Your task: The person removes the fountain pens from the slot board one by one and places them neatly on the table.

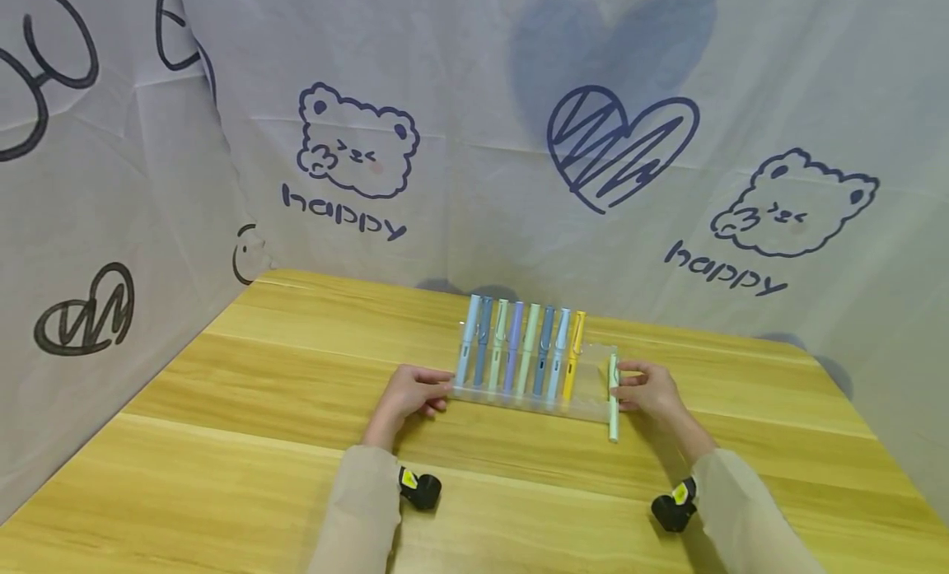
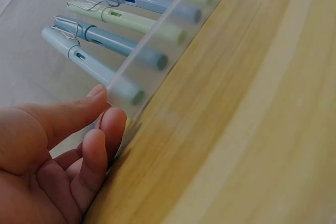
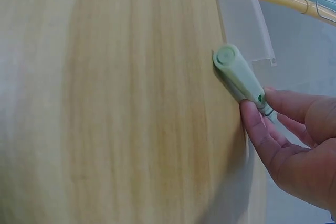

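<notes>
A clear plastic pen stand (image 1: 589, 406) sits on the table, with several capped pens in pale blue, dark blue, green, purple and yellow leaning in a row. At its left end, my left hand (image 1: 412, 390) pinches the front corner between thumb and fingers; the left wrist view shows the light blue pen (image 2: 89, 62) close above the thumb. My right hand (image 1: 652, 389) holds a pale green pen (image 1: 613, 409) by its middle, at the stand's right end. In the right wrist view that pen's round end (image 3: 226, 54) points away from the hand, beside the stand's corner.
The yellow pen (image 1: 574, 352) is the rightmost in the row, with a bare stretch of stand to its right. Beyond the wooden table (image 1: 296, 442) hangs a white cloth (image 1: 482, 220) printed with bears and hearts. Black wrist cameras (image 1: 423, 492) sit by both sleeves.
</notes>
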{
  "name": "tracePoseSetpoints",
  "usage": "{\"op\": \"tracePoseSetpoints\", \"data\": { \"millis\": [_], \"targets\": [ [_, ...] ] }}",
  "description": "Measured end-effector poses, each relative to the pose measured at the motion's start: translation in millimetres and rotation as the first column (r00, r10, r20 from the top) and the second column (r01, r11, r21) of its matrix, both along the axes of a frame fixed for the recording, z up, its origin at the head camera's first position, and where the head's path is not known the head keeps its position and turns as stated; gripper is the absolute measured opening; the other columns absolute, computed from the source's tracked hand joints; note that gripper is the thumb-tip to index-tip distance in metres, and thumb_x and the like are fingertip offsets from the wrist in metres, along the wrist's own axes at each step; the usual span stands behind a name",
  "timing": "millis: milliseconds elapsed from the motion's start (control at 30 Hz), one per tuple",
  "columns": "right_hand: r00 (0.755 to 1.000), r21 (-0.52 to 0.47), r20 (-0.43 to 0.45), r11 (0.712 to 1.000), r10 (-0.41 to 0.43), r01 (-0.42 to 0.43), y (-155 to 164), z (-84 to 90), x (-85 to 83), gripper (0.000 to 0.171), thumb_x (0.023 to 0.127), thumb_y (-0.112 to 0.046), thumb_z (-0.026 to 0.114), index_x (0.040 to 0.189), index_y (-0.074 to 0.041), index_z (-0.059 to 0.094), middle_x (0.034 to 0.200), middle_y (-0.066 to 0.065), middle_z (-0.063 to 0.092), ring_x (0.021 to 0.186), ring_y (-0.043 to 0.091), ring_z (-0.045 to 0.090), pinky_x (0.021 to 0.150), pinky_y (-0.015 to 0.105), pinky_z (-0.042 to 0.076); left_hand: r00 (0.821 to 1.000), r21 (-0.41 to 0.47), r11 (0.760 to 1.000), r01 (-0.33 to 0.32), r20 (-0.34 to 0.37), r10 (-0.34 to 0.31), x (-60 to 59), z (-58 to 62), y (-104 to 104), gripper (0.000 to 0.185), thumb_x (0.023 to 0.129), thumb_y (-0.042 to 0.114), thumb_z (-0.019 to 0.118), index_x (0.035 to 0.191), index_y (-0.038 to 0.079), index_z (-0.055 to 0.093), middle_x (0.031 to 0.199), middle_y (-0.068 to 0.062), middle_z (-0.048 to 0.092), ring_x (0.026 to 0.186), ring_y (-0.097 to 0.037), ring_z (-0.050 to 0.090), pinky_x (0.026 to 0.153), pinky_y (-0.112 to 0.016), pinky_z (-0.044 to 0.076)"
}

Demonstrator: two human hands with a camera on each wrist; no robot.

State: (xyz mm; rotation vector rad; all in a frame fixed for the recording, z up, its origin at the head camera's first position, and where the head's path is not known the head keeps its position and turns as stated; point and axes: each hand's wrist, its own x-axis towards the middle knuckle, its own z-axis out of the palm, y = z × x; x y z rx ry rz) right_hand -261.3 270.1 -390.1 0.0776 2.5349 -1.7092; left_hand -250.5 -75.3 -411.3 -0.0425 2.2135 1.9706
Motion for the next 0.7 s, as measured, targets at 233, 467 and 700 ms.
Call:
{"op": "tracePoseSetpoints", "data": {
  "millis": [233,467,700],
  "targets": [
    [1.000,0.026,0.008,1.000,-0.001,0.001,1.4,-2.7,0.0,0.047,0.078,0.011,0.060,0.119,0.020,0.039,0.087,0.019,0.059,0.063,0.013,0.060,0.057,0.031,0.054,1.000,0.008,1.000,0.005,0.006,-0.005,-0.3,-0.4,0.2,0.025,0.082,-0.001,0.062,0.106,-0.007,0.062,0.070,-0.014,0.064,0.048,-0.010,0.055,0.041,-0.019,0.045],
    [1.000,0.052,0.014,0.999,-0.011,0.010,1.5,-3.2,-0.5,0.047,0.078,0.009,0.062,0.119,0.019,0.040,0.088,0.019,0.059,0.063,0.014,0.061,0.057,0.030,0.054,1.000,0.005,1.000,0.005,0.008,-0.005,-0.9,-0.9,0.2,0.025,0.082,-0.001,0.061,0.106,-0.008,0.062,0.068,-0.013,0.064,0.048,-0.010,0.055,0.041,-0.019,0.045],
    [1.000,0.063,0.024,0.998,-0.017,0.016,0.4,-1.1,-0.1,0.047,0.078,0.009,0.062,0.119,0.019,0.040,0.088,0.020,0.058,0.063,0.012,0.060,0.057,0.030,0.054,1.000,0.007,1.000,0.000,0.005,0.000,-1.4,-1.0,0.0,0.025,0.082,-0.001,0.061,0.105,-0.008,0.062,0.066,-0.011,0.063,0.047,-0.010,0.054,0.040,-0.019,0.045]
  ]
}}
